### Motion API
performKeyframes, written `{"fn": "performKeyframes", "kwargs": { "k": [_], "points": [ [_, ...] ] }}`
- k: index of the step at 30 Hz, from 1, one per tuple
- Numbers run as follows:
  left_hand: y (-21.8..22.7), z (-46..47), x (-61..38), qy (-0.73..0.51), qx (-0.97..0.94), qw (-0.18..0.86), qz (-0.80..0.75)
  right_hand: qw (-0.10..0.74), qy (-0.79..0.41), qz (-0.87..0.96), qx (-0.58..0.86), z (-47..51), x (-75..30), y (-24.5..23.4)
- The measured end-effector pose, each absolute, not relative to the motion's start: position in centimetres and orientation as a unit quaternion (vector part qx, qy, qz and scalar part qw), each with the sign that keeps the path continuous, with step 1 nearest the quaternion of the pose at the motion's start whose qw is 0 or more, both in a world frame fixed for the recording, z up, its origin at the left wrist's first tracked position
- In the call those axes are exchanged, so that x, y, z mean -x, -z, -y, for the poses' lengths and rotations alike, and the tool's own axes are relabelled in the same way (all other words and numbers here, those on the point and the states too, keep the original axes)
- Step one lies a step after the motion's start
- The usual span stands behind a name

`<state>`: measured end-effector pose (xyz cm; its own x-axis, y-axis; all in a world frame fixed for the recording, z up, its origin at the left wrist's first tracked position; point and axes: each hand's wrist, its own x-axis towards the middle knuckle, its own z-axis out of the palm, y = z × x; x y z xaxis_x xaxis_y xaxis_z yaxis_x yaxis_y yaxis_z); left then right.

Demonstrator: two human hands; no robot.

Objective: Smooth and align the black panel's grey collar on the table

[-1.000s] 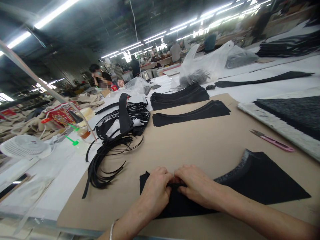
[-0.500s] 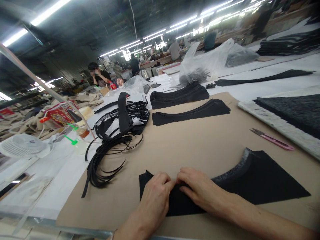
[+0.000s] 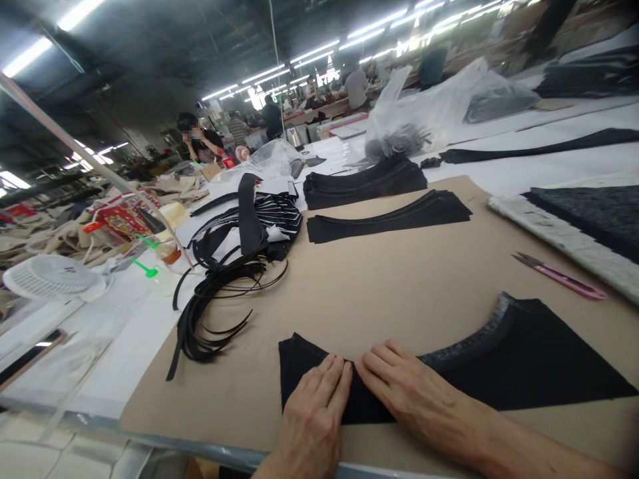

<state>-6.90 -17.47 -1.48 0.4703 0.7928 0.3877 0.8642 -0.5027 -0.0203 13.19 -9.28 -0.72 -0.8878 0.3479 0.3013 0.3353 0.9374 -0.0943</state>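
A black fabric piece [image 3: 529, 359] with a concave upper edge lies flat in front of me. A grey strip [image 3: 469, 342] runs along the right part of that curve, folded or attached; I cannot tell which. My left hand [image 3: 319, 402] rests on the fabric left of centre, fingers stretched out and tips at the curved edge. Beside it my right hand [image 3: 404, 376] lies on the same edge with its fingers extended, the fingertips of both hands nearly meeting. Part of the edge is hidden under my right hand.
Brown board [image 3: 394, 279] covers the table. Pink-handled snips [image 3: 564, 274] lie right. Behind are stacked black pieces [image 3: 389, 216]; black strips [image 3: 200, 326] and striped fabric [image 3: 277, 216] lie left. Further off are a white fan [image 3: 50, 276], glue bottles [image 3: 154, 273], a plastic bag [image 3: 429, 100] and people.
My fingers were bent and pinching at the fabric's curved edge; now they lie flatter on it. The view has shifted slightly, and the fabric's left corner shows more.
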Motion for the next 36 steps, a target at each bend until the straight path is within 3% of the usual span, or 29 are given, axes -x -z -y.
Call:
{"fn": "performKeyframes", "kwargs": {
  "k": [4,9,12,20,25,30,36],
  "points": [
    [1.5,17.8,7.4,0.176,0.853,0.073,0.486,0.147,0.021,0.976,0.160,9.3,-13.1,-0.1],
    [0.5,17.1,8.4,0.316,0.745,-0.055,0.585,0.147,0.025,0.976,0.160,9.0,-12.9,-0.8],
    [0.2,16.7,8.6,0.333,0.713,-0.049,0.615,0.143,0.017,0.976,0.162,8.9,-12.9,-0.9],
    [1.4,17.3,8.7,0.179,0.815,0.068,0.546,0.142,-0.003,0.977,0.160,9.2,-13.0,0.0],
    [1.2,17.4,9.1,0.182,0.815,0.101,0.540,0.126,-0.068,0.972,0.186,8.3,-12.9,-0.8],
    [1.1,17.3,11.8,0.201,0.795,0.067,0.568,0.081,-0.191,0.938,0.277,6.4,-13.8,-3.5],
    [-0.9,16.1,10.1,0.260,0.745,-0.041,0.613,0.041,-0.231,0.929,0.286,6.1,-13.3,-3.9]
  ]
}}
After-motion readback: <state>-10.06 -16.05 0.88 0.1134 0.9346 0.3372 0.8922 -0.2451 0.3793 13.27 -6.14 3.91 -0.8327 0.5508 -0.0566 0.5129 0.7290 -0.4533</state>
